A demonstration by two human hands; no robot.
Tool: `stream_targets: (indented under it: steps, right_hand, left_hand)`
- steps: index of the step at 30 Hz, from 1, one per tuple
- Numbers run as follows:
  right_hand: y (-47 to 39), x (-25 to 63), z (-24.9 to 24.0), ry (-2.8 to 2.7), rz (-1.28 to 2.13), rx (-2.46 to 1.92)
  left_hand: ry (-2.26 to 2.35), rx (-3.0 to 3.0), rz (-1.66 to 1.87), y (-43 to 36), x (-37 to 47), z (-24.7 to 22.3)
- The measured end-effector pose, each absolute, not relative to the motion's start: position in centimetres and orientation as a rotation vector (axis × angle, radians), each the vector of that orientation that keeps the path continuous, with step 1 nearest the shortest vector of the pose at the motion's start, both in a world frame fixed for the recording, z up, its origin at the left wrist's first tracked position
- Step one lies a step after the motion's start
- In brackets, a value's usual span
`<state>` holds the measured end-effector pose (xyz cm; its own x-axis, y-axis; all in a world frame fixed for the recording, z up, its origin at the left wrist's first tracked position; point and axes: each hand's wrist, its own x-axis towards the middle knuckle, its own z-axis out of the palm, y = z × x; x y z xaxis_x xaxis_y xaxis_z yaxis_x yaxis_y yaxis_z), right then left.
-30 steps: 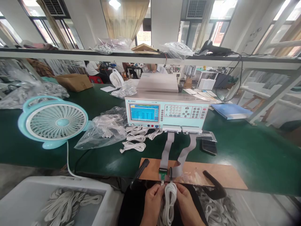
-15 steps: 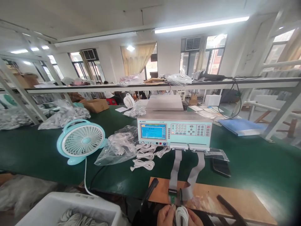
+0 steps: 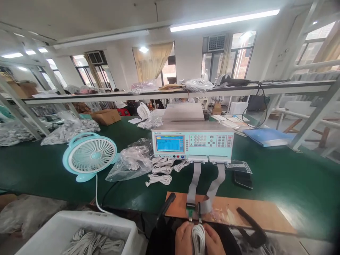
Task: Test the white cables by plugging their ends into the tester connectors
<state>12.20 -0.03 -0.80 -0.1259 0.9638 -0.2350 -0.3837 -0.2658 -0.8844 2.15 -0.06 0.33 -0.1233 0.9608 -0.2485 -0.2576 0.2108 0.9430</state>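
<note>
A coiled white cable (image 3: 198, 236) is held between my two hands at the bottom of the head view. My left hand (image 3: 183, 238) is closed on its left side, fingers pinched by a small metal plug at the green connector board (image 3: 190, 212). On the right side, my right hand (image 3: 213, 240) grips the coil close to the second, dark connector (image 3: 200, 213). Grey ribbon cables (image 3: 194, 184) run from these connectors up to the tester (image 3: 192, 144), whose blue screen is lit. Whether both plugs are fully seated I cannot tell.
A brown board (image 3: 241, 212) lies along the green table's front edge. Several coiled white cables (image 3: 160, 179), a plastic bag (image 3: 130, 163) and a turquoise fan (image 3: 92, 156) are left of the tester. A white bin (image 3: 106, 220) holds more cables. A phone (image 3: 243, 180) lies right.
The view has shifted slightly. My left hand has drawn a little back from the green board, and a metal plug shows there now. Both hands sit closer around the coil. The tester's screen content has changed.
</note>
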Motion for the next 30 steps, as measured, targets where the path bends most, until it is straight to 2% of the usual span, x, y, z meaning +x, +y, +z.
stream_targets:
  steps: [3,7,11,12,13,16,19,23,26,30]
  right_hand:
    - [-1.1,13.7,0.1,-0.869,1.607,-1.067]
    - [-1.8,21.1,1.3,-1.191,1.529,-1.322]
    - [-3.1,28.0,1.7,-1.702,0.866,-1.742]
    - [-3.7,28.2,1.8,-1.732,0.823,-1.766]
    - [-4.4,27.7,1.9,-1.734,0.883,-1.745]
    - [-6.1,23.3,2.3,-1.671,1.503,-1.361]
    - [-6.8,19.0,1.9,-1.443,1.802,-1.021]
    - [-6.5,17.9,0.5,-0.935,1.953,-0.911]
    - [-6.3,18.3,-0.3,-0.730,1.988,-0.898]
    - [-6.3,17.9,-1.4,-0.625,2.113,-0.931]
  left_hand:
    - [1.225,0.716,1.268,-1.6,3.4,0.3]
    - [1.163,0.469,1.172,-3.5,3.2,0.8]
    - [1.018,0.210,1.134,-3.9,2.8,1.5]
    - [0.991,0.168,1.121,-3.7,3.1,1.6]
    - [0.966,0.146,1.109,-3.5,3.6,1.7]
    - [0.912,0.196,1.082,-2.9,5.6,2.5]
    - [1.019,0.490,1.058,-3.0,6.4,3.2]
    - [1.266,1.484,1.077,-4.7,3.8,2.3]
    - [1.127,2.117,0.920,-6.3,1.3,0.5]
    - [0.879,2.477,0.691,-7.0,-0.1,-0.5]
